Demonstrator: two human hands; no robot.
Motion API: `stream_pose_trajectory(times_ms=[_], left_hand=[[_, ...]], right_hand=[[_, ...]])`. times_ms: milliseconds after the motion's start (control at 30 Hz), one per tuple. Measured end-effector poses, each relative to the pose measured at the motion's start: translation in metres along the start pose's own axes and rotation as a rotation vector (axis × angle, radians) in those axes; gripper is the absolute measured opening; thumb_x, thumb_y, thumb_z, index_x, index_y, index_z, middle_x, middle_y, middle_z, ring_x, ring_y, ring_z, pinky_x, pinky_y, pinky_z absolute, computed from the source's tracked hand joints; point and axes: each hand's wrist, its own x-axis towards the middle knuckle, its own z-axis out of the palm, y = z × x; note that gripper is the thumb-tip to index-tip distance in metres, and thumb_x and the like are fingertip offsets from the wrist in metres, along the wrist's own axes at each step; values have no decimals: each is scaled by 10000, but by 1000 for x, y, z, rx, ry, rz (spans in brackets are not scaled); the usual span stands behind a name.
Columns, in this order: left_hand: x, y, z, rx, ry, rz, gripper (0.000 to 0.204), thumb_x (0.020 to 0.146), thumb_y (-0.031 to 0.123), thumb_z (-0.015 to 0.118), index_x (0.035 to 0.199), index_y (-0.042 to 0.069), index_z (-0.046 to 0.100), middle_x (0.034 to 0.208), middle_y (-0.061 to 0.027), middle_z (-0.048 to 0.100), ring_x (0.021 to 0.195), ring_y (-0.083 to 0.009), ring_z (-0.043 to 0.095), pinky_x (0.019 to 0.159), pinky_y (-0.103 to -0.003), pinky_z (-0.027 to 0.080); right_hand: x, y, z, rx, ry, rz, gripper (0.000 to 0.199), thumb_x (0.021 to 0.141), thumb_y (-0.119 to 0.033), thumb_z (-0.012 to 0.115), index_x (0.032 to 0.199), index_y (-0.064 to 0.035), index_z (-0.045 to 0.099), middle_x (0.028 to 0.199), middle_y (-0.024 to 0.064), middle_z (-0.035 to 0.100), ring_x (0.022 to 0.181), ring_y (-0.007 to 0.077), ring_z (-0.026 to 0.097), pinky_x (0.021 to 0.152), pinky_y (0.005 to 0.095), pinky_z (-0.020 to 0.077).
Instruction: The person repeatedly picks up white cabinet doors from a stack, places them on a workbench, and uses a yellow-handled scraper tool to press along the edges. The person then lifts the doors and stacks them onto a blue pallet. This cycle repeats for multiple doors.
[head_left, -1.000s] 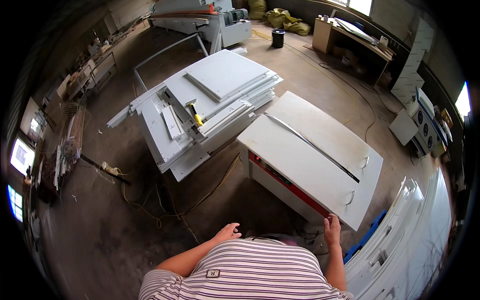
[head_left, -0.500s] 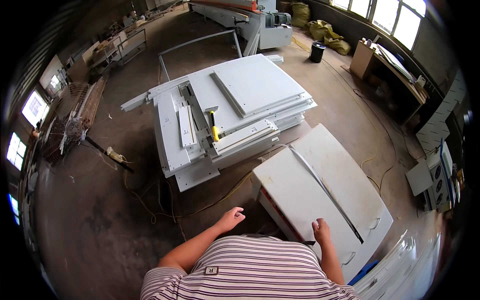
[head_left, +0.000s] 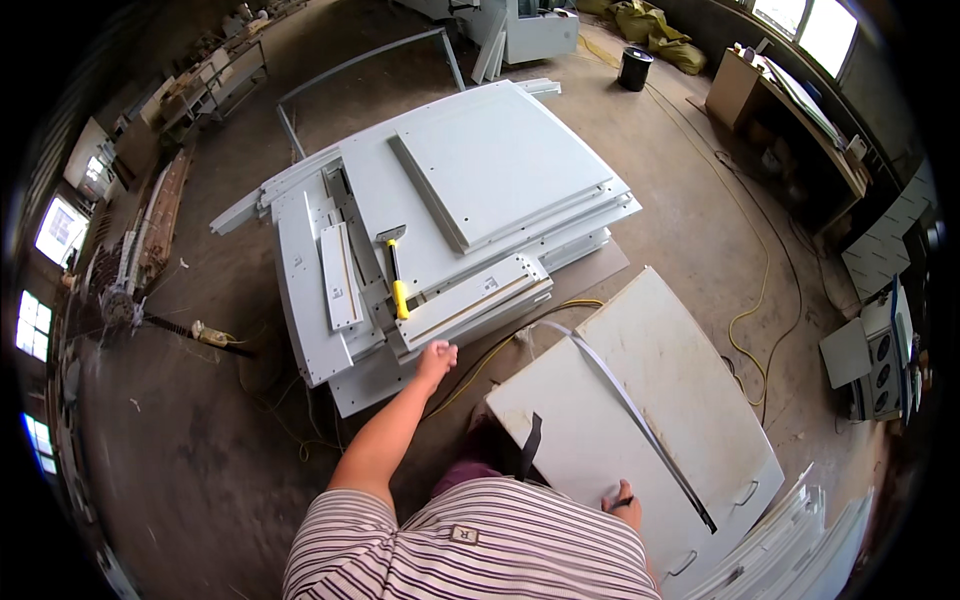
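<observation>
My left hand (head_left: 437, 362) reaches forward, fingers loosely bent and nothing visible in them. It is just short of the front edge of a stack of white panels (head_left: 520, 150). Nearby on the stack lies a hand tool (head_left: 398, 285) with a yellow-and-black handle and a wide, grey crosswise head. Two narrow white boards with slots, a left board (head_left: 340, 278) and a front board (head_left: 480, 293), flank it. Over the white cabinet (head_left: 590, 420), my right hand (head_left: 624, 505) is closed around something small and dark that I cannot make out.
A pale strap (head_left: 630, 400) crosses the cabinet top; a black strap (head_left: 531, 445) sticks up by my waist. Yellow and dark cables (head_left: 765, 300) run over the floor. Farther off stand a black bucket (head_left: 634, 70), a wooden desk (head_left: 740, 90) and a metal frame (head_left: 365, 68).
My left hand has moved forward and left, up to the panel stack. My right hand has drawn back slightly over the cabinet. The view has shifted, and the black strap now stands up.
</observation>
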Motion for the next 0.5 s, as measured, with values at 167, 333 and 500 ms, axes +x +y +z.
stream_pose_trajectory(times_ms=[167,333,500], left_hand=[[159,37,19,244,125,134,652,779,297,751,1247,-44,452,1081,-158,603,932,-226,608,830,-330,505],[252,81,60,583,236,193,857,680,383,803,1239,-91,360,1245,-285,458,1186,-371,446,1006,-410,382],[284,120,61,742,378,225,833,646,346,830,1209,-62,372,1182,-276,478,1131,-398,466,963,-423,419]], right_hand=[[6,-20,-8,81,-77,296,671,722,-221,711,1280,12,418,1163,241,565,1022,403,559,875,456,450],[14,-17,19,-55,24,185,675,706,-239,699,1248,40,409,1130,241,559,1030,422,551,897,452,445],[38,-62,4,-23,-3,332,586,700,-235,698,1164,21,449,1114,261,552,1011,431,547,856,467,454]])
